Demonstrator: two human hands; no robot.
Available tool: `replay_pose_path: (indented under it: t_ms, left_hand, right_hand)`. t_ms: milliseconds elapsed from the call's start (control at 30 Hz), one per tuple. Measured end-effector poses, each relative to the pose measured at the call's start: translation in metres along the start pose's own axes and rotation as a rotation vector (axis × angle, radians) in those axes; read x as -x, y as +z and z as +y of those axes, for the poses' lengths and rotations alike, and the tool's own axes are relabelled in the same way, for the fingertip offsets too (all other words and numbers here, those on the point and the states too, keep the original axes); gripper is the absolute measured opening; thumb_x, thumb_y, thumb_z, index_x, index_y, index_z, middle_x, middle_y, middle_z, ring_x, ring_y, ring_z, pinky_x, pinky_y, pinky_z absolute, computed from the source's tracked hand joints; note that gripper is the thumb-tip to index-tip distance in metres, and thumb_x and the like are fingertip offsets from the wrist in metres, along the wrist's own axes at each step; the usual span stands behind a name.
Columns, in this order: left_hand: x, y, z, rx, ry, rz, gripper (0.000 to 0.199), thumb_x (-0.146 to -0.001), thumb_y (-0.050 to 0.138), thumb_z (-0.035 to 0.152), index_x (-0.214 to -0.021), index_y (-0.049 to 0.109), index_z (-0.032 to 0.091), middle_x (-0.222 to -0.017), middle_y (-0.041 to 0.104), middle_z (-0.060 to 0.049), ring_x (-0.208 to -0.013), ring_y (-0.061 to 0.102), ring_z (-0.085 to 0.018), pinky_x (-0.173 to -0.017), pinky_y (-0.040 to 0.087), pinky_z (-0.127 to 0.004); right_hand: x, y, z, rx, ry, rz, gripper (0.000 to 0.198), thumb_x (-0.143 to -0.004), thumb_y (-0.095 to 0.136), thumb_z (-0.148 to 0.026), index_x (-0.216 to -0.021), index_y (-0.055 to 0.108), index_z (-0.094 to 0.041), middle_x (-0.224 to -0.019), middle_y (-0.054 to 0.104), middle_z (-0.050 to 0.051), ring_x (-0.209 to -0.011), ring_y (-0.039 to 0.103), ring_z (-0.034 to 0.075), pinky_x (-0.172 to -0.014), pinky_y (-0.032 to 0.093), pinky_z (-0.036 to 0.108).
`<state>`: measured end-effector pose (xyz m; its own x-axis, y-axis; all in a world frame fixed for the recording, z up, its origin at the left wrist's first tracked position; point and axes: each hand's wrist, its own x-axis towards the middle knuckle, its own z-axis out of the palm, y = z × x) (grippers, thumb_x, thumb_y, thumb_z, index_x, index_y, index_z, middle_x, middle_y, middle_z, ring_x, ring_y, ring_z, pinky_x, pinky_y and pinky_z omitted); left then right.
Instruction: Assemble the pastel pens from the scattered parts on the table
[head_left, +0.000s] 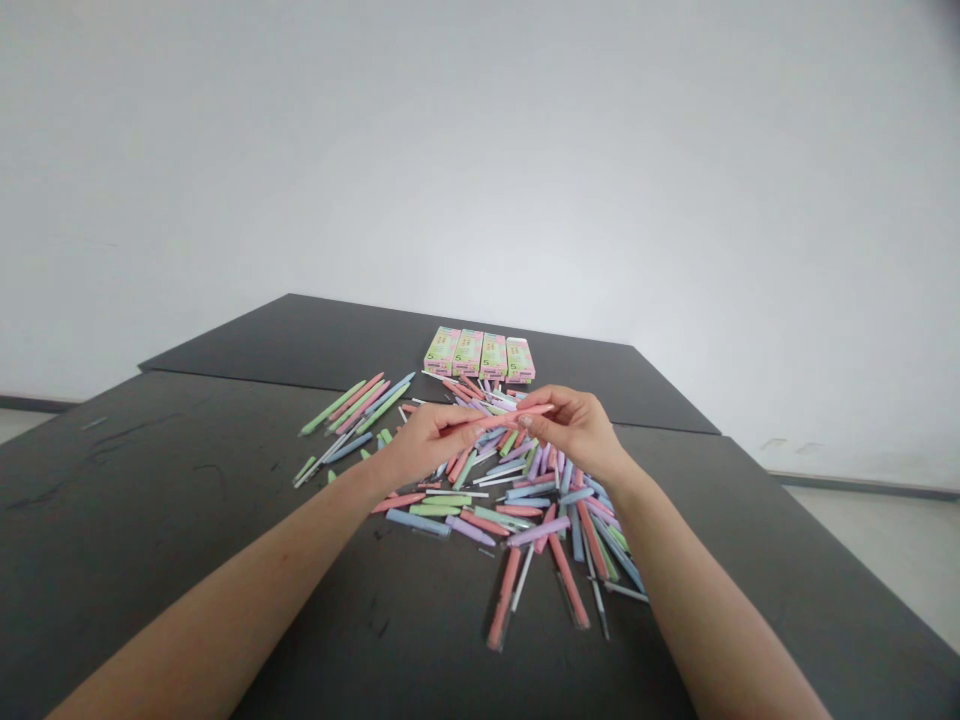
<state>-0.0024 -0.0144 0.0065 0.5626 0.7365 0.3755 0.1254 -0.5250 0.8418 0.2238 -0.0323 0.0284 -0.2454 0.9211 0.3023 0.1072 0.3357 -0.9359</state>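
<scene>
Salmon-pink pen [501, 419] in both hands, raised over a mound of pen parts [525, 505], lies almost level, its right end tipped slightly up. Taking that pen as the centre of the dial, the left forearm enters from about eight o'clock and the right forearm from near five, each slanting inward until the hands nearly meet. Wrists sit above the black table [112, 480], and the fingers curl toward each other.

Four green-and-pink boxes [466, 352] lie side by side at eleven o'clock, each marked with a 5. Five pens [356, 405] fan out at nine o'clock: two green, two pinkish, one blue. Two red barrels [503, 600] stick out toward the wearer, one at six and one between five and six, with one white refill [523, 577] between them. The mound itself overlaps too much to count; it mixes red, green, blue and lilac pieces with white refills.

The left hand [427, 435] is closed narrowly, thumb and fingers pinching the nine o'clock end; the right hand [574, 425] is equally narrow, gripping near the three o'clock end
</scene>
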Motion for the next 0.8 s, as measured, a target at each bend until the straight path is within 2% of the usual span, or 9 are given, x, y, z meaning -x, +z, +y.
replay_pose_path:
  t_ms: [233,433,800]
  left_hand:
    - [0.0003,0.0029,-0.0003,-0.019,0.032,0.051,0.036,-0.089,0.056,0.036,-0.110,0.072,0.012,-0.061,0.067,-0.004,-0.072,0.067,-0.019,-0.061,0.051,-0.024]
    - [0.0002,0.0041,-0.0022,-0.073,0.063,0.099,0.035,-0.087,0.058,0.034,-0.110,0.072,0.013,-0.069,0.071,-0.007,-0.073,0.068,-0.019,-0.063,0.052,-0.025]
    - [-0.0004,0.0017,-0.0028,-0.135,0.029,-0.007,0.039,-0.094,0.049,0.037,-0.117,0.069,0.014,-0.073,0.070,-0.005,-0.066,0.063,-0.014,-0.055,0.046,-0.020]
  right_hand:
    - [-0.0015,-0.0013,0.0069,0.049,-0.004,0.003,0.028,-0.075,0.074,-0.041,-0.087,0.071,-0.016,-0.068,0.066,0.003,-0.058,0.057,0.012,-0.052,0.042,0.024]
    - [-0.0024,-0.0012,0.0073,0.087,0.006,0.011,0.029,-0.077,0.072,-0.042,-0.085,0.070,-0.015,-0.063,0.062,0.001,-0.052,0.049,0.009,-0.048,0.035,0.022]
    - [-0.0011,0.0000,0.0043,0.028,-0.032,-0.016,0.023,-0.078,0.072,-0.037,-0.085,0.068,-0.016,-0.065,0.059,0.000,-0.055,0.047,0.009,-0.050,0.034,0.023]
